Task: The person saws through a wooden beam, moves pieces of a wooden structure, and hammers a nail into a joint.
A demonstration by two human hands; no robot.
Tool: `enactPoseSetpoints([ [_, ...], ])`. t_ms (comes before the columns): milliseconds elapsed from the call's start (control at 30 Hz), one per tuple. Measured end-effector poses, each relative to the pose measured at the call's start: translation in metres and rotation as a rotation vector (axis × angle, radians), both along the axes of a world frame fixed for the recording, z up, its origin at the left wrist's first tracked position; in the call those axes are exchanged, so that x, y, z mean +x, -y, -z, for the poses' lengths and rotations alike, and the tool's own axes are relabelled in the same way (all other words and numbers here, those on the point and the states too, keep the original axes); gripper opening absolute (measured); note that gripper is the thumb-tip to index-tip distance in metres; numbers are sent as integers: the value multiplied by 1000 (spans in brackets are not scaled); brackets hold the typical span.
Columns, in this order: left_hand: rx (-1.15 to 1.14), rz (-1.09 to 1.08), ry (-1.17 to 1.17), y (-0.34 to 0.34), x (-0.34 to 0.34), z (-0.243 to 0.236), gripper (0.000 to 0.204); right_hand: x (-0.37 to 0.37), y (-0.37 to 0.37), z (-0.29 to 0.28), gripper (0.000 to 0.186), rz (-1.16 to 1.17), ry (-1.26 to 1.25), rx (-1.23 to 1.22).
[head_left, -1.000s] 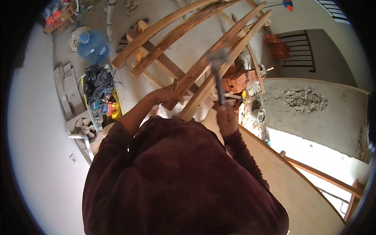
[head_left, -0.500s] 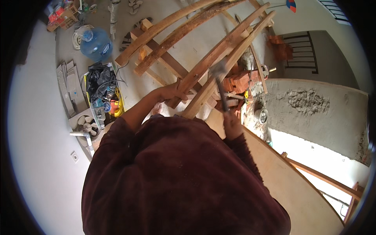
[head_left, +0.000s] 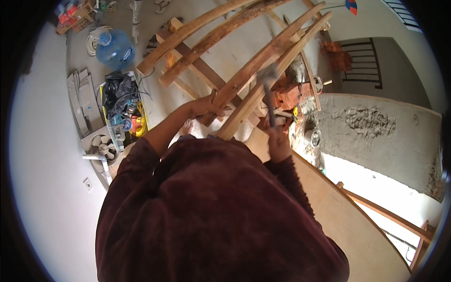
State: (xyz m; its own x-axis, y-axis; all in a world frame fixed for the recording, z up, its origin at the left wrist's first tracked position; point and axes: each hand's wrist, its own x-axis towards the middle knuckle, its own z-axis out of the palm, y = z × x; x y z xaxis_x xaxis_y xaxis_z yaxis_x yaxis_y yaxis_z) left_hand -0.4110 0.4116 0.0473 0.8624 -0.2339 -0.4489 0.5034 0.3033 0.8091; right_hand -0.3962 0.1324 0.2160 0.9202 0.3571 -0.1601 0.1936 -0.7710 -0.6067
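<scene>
My left hand [head_left: 206, 106] is closed around the near end of a long wooden beam [head_left: 236, 86] that slants away to the far right. Another squared beam [head_left: 243, 112] lies close beside it on the right. In my right hand [head_left: 279, 144] is a hammer [head_left: 269, 101], gripped by its dark handle. The hammer's blurred head is over the two beams, partway along them; whether it touches the wood, I cannot tell. Two more timbers [head_left: 192, 30] lie further left, resting across a wooden crosspiece [head_left: 202, 75].
Red bricks [head_left: 293, 96] are stacked right of the beams, near a rough mortar wall [head_left: 371, 122]. A wooden board [head_left: 347, 216] runs along my right side. On the left are a box of tools and black bags [head_left: 120, 101], a blue water jug [head_left: 115, 50] and a fan [head_left: 103, 146].
The hammer head has moved slightly away from me and to the right. My left hand keeps its hold on the beam's end, almost in the same place.
</scene>
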Motion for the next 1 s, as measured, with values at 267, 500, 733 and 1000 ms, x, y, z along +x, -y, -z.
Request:
enactPoseSetpoints([
  [267, -118, 55, -86, -17, -11, -17, 92, 29, -75, -97, 40, -137, 372, 1222],
  [500, -119, 114, -71, -13, 4, -15, 89, 2, -15, -26, 30, -37, -63, -49],
  [733, -113, 123, -116, -20, -5, -20, 119, 30, -104, -144, 51, -354, 392, 1384],
  [1000, -104, 102, -62, -2, -12, -1, 118, -1, -7, -12, 36, -7, -110, -120],
])
